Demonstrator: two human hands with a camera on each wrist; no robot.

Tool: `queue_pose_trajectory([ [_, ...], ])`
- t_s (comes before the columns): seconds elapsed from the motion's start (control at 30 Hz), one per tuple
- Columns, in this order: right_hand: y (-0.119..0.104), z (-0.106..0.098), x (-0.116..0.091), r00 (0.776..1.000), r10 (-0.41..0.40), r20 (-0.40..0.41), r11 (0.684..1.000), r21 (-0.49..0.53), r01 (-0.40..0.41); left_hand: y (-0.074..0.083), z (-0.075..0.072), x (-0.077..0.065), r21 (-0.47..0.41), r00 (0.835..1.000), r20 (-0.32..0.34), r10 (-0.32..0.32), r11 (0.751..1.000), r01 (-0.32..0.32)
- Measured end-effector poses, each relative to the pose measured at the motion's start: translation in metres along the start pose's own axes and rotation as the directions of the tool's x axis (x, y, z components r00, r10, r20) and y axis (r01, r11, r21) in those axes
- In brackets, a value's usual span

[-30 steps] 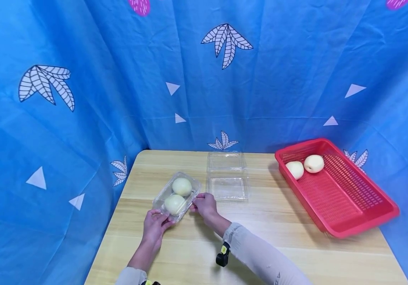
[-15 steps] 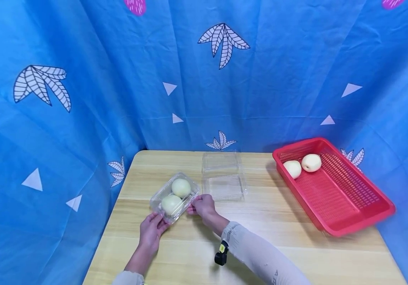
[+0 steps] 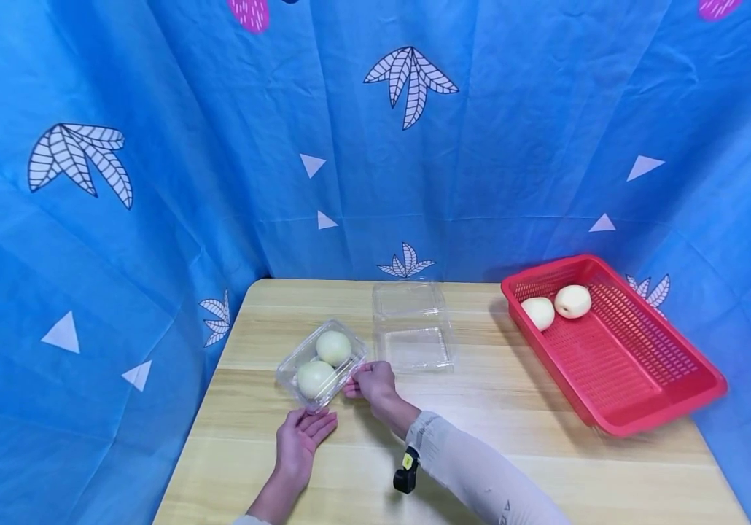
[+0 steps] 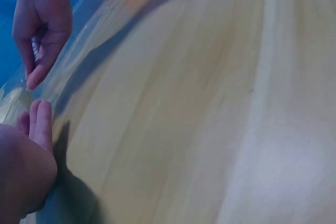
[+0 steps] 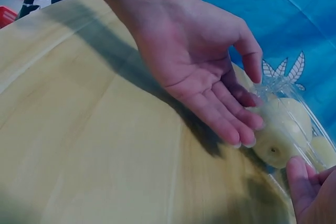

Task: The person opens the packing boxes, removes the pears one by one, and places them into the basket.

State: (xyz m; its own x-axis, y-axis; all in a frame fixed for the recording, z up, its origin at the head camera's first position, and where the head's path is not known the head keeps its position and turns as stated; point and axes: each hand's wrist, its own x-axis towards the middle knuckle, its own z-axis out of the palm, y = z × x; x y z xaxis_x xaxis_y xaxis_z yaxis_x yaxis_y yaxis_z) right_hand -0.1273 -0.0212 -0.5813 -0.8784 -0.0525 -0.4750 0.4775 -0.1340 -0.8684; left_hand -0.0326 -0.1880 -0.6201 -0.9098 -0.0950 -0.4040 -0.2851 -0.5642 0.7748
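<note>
A clear plastic clamshell box [image 3: 321, 364] lies slanted on the table's left part, with two pale round fruits [image 3: 334, 348] inside. Its lid is down over them; whether it is latched I cannot tell. My right hand [image 3: 375, 383] pinches the box's right edge between thumb and fingers. At the box's near corner is my left hand [image 3: 300, 446], its palm turned up and fingers extended. In the right wrist view the left hand [image 5: 194, 61] has its fingertips at the box's corner, and one fruit [image 5: 275, 142] shows a dark dimple.
Behind and right of the box, a second clear clamshell box [image 3: 415, 346] stands with its lid spread back. A red perforated basket [image 3: 638, 379] at the right holds two more pale fruits [image 3: 572, 301]. A blue curtain [image 3: 415, 182] hangs along the table's edges.
My left hand has let go of the box's near corner, dropped slightly towards me and turned palm up with straightened fingers. My right hand stays on the box's edge.
</note>
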Motion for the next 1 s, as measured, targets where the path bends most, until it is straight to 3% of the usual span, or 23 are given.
queue_pose_trajectory([
  [0.23, 0.002, 0.000, -0.001, 1.000, -0.012, -0.012, 1.000, 0.015, 0.012, -0.009, 0.005, 0.000, 0.008, 0.998, -0.044, 0.041, 0.999, -0.041],
  [0.53, 0.003, -0.002, -0.003, 1.000, 0.002, 0.015, 1.000, 0.016, -0.002, -0.014, 0.020, 0.002, 0.062, 0.992, -0.123, 0.037, 0.998, -0.030],
  [0.73, 0.006, -0.003, -0.003, 0.999, 0.001, 0.044, 1.000, 0.005, -0.001, -0.015, 0.032, 0.007, 0.072, 0.990, -0.137, 0.030, 0.997, -0.020],
  [1.0, 0.009, -0.003, -0.007, 0.998, -0.021, 0.051, 1.000, 0.001, 0.021, -0.021, 0.051, 0.012, 0.006, 0.982, -0.186, 0.040, 0.999, -0.039],
])
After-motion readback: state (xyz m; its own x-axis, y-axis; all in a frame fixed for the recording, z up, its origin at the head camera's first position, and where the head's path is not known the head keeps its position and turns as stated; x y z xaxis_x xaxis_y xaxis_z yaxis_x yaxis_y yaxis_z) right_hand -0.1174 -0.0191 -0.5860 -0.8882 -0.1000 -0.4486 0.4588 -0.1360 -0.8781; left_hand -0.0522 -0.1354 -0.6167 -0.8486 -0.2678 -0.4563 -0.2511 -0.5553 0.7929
